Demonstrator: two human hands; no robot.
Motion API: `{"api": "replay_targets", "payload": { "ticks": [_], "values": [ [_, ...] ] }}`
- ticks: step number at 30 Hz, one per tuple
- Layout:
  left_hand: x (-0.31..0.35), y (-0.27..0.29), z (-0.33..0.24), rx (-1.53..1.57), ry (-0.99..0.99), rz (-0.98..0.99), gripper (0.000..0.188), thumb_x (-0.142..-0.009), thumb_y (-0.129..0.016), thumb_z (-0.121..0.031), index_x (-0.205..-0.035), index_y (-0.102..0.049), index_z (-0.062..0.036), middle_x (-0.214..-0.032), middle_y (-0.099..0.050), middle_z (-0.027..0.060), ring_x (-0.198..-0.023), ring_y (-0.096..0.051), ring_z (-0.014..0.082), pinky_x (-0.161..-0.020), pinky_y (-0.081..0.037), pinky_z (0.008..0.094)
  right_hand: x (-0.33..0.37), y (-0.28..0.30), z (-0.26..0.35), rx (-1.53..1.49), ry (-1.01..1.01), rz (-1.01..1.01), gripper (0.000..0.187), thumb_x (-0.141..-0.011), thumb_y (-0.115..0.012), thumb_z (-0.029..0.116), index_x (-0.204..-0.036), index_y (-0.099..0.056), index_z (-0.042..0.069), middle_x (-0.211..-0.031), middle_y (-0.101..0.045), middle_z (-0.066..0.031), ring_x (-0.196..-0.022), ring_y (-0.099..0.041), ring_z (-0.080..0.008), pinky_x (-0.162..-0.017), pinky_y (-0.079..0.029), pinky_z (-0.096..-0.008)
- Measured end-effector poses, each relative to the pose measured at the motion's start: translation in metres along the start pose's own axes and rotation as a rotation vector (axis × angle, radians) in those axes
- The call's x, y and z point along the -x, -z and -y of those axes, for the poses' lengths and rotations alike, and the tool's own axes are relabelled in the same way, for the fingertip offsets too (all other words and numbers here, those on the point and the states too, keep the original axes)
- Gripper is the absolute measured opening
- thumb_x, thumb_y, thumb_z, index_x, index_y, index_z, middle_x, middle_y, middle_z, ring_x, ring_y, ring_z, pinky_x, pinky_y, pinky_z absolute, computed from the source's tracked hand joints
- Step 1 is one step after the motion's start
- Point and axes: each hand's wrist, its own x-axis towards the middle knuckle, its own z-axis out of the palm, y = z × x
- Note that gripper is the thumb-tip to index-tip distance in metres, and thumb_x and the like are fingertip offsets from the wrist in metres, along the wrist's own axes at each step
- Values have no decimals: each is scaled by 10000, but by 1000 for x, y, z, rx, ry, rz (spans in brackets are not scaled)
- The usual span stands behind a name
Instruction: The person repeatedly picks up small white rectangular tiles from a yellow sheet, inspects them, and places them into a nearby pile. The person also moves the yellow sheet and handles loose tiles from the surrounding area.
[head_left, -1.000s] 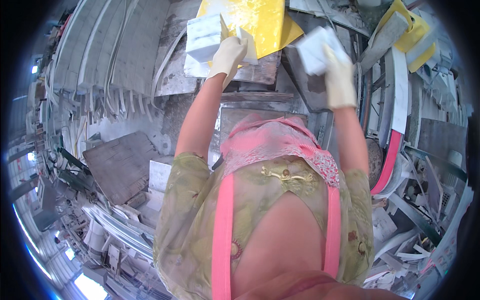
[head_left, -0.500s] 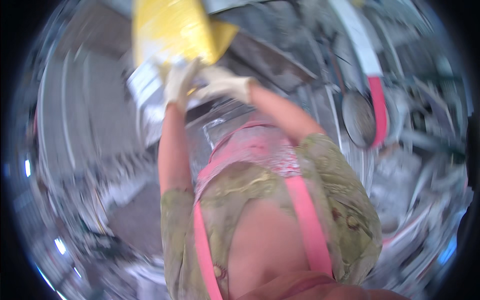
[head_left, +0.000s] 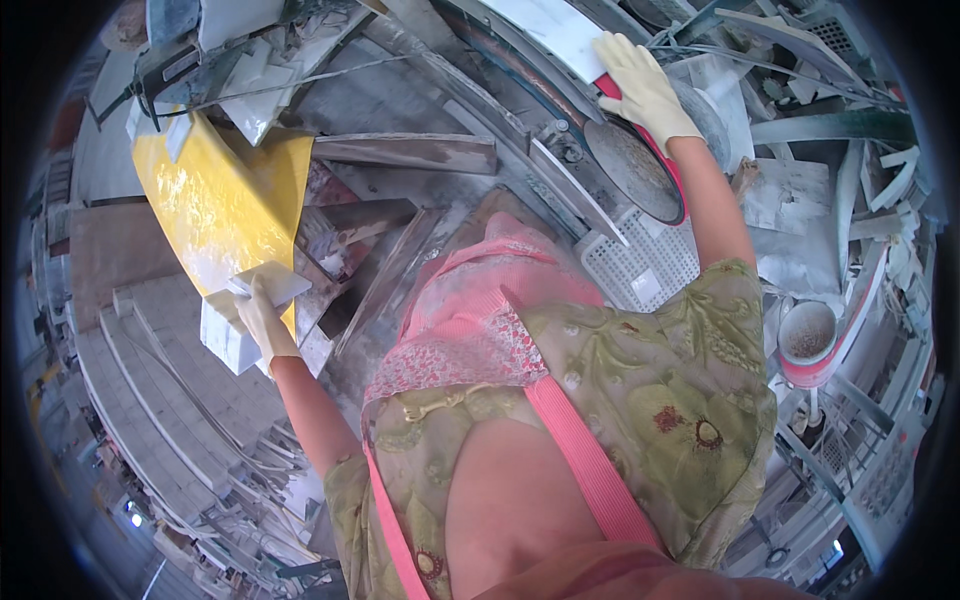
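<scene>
Both my hands wear cream gloves. My left hand (head_left: 262, 318) is closed on a small flat white tile (head_left: 275, 284), at the lower end of a glossy yellow sheet (head_left: 205, 205). A stack of white blocks (head_left: 228, 335) lies beside that hand, partly hidden by it. Off to the far right, my right hand (head_left: 645, 92) lies with fingers stretched out at the end of a long white strip (head_left: 555, 30). Under its palm a red belt (head_left: 609, 88) runs on round a grey wheel (head_left: 632, 170).
A white perforated crate (head_left: 640, 262) stands below the wheel. Brown beams (head_left: 405, 152) and a thin upright plate (head_left: 578, 190) lie between my hands. To the left are stacked grey slabs (head_left: 180, 375); to the right, a dusty bucket (head_left: 807, 332) among scrap pieces.
My hands, earlier together by the yellow sheet, are now apart: the right has reached over to the red belt. My view has turned right, and the picture is sharper.
</scene>
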Motion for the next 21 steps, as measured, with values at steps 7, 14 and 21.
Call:
{"api": "replay_targets", "payload": {
  "ticks": [7, 14, 21],
  "values": [
    [10, 11, -3, 47, 29, -24, 579, -969, -621, -260, -1432, -430, 30, -1266, -591, 211, -1058, -685, 310, -728, -652, 392, -29, -46, 29, 67, -84, 15, 716, -929, -677, 345, -1500, -403, 11, -1518, -475, -172, -1458, -397, -308, -1216, -300, -488],
    [-4, 12, 16, 100, 33, -61, 618, -927, -687, -223, -1401, -428, 76, -1183, -648, 217, -914, -724, 306, -737, -642, 399, -65, -23, 6, 70, 59, -75, 480, -972, -593, 287, -1369, -545, 22, -1401, -607, -182, -1351, -541, -276, -1154, -393, -381],
    [-7, 11, 21, -242, 44, -165, 634, -882, -718, -278, -1347, -504, 95, -1193, -671, 232, -1033, -703, 301, -832, -586, 390, -107, -24, 34, 229, 30, 415, 665, -922, -610, 133, -1534, -387, -1, -1589, -416, -197, -1488, -382, -294, -1247, -268, -421]
  ]
}}
